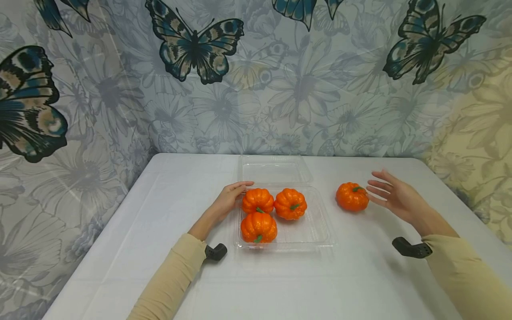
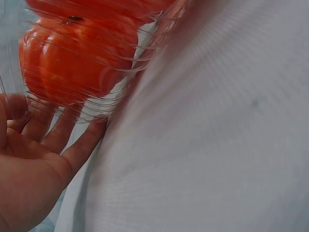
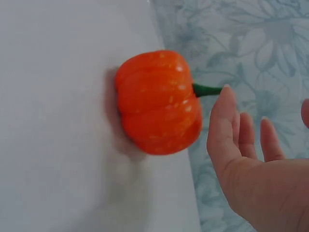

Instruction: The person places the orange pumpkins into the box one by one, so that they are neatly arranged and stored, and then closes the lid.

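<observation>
A clear plastic clamshell container (image 1: 306, 238) lies with its lid (image 1: 274, 171) folded back. Inside are an upper-left orange toy pumpkin (image 1: 256, 200), one to its right (image 1: 291, 204) and one in front (image 1: 258, 227). My left hand (image 1: 230, 200) rests along the container's left side; in the left wrist view its mostly straight fingers (image 2: 63, 133) touch the ribbed wall. To the right of the container, a fourth pumpkin (image 1: 352, 197) sits on the table. Beside it is my right hand (image 1: 394, 198), fingers spread and holding nothing. A fingertip overlaps the green stem (image 3: 206, 90) in the right wrist view.
A white cloth covers the table (image 1: 280, 284). Behind it and along the left hangs grey floral fabric with large butterflies (image 1: 194, 44). Each wrist carries a black camera mount, the left one (image 1: 216, 252) near the container's front-left corner.
</observation>
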{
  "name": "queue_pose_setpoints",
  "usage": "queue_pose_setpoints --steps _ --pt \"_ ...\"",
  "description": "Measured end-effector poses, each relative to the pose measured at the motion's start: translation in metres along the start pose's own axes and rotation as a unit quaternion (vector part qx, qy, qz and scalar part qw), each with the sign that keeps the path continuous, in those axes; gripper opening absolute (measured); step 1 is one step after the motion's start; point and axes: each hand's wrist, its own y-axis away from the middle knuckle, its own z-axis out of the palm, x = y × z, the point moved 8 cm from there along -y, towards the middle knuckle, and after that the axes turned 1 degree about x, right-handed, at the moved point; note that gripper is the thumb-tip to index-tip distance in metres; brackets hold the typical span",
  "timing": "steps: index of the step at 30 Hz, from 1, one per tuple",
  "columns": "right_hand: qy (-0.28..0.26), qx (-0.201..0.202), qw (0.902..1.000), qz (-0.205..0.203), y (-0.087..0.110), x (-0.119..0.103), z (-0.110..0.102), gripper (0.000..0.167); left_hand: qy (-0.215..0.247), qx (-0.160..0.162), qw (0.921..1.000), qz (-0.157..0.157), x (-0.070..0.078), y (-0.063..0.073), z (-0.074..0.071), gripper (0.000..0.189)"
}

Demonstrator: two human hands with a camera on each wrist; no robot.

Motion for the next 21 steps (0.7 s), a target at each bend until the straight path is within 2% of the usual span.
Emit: queue_pose_setpoints --steps 4,8,9,11,14,16,21 --pt "0.004 0.009 0.9999 0.004 0.0 0.006 -0.011 0.016 0.001 -0.001 1.0 0.001 0.0 -0.001 0.0 0.037" --pt "0.049 0.04 0.9978 0.018 -0.002 0.016 -0.022 0.016 -0.001 -0.001 1.0 0.001 0.001 0.0 0.0 0.038" --pt "0.072 0.052 0.9957 0.025 -0.003 0.019 -0.024 0.021 -0.001 -0.001 1.0 0.001 0.001 0.0 -0.001 0.038" --pt "0.135 0.071 0.9875 0.04 -0.005 0.024 -0.025 0.043 -0.001 -0.001 1.0 0.002 0.001 0.001 0.0 0.037" --pt "0.22 0.096 0.9689 0.06 -0.008 0.029 -0.022 0.071 -0.003 0.0 1.0 0.004 0.001 0.001 -0.001 0.037" --pt "0.252 0.103 0.96 0.067 -0.011 0.032 -0.018 0.078 -0.004 0.002 1.0 0.004 0.0 0.0 -0.001 0.037" --pt "0.267 0.095 0.956 0.077 -0.015 0.039 -0.011 0.085 -0.007 -0.001 1.0 0.003 -0.001 0.0 -0.001 0.037"
